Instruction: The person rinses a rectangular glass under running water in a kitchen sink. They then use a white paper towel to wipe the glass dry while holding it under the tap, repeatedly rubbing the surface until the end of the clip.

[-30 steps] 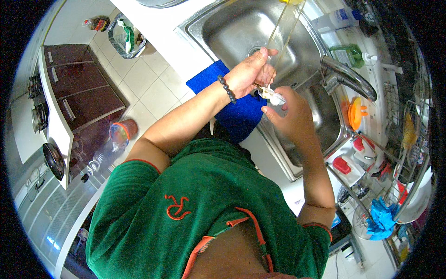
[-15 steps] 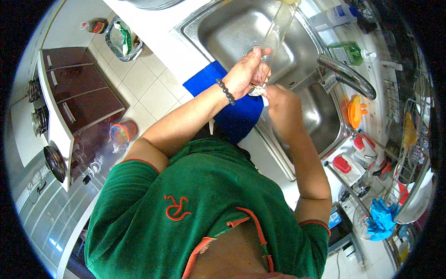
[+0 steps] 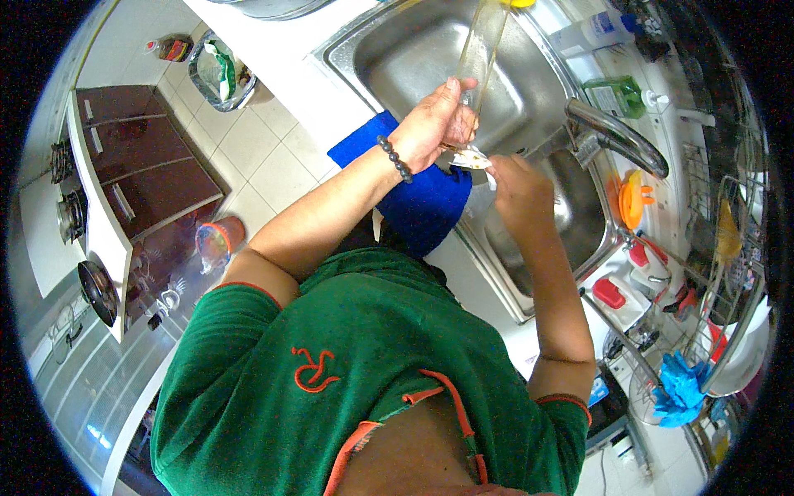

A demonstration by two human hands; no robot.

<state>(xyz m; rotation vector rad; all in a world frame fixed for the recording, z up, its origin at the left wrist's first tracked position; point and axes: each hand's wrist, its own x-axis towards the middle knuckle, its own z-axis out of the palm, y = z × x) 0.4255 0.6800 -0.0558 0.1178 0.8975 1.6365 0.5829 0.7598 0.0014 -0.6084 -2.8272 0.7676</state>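
Observation:
My left hand (image 3: 436, 126), a dark bead bracelet at its wrist, is closed round a long clear tube-like container (image 3: 485, 45). The container slants over the sink (image 3: 405, 62), and yellow shows at its far end. Close to my body, my right hand (image 3: 521, 186) pinches a crumpled white piece (image 3: 472, 158) with brownish marks. That piece stretches between my two hands; whether it is paper, film or cloth I cannot tell. Its left end is hidden at my left fingers. Below the hands hangs a blue cloth (image 3: 430, 207) at the counter's edge.
A curved metal faucet (image 3: 620, 136) reaches over the double sink from the right. Behind it stand a green soap bottle (image 3: 616, 95) and an orange item (image 3: 633, 200). A wire rack (image 3: 732, 248) lines the right side, with blue gloves (image 3: 681, 388) hanging there.
My right hand has moved right, away from the left hand, and more of the white piece shows between them. The clear container's far end has shifted slightly left.

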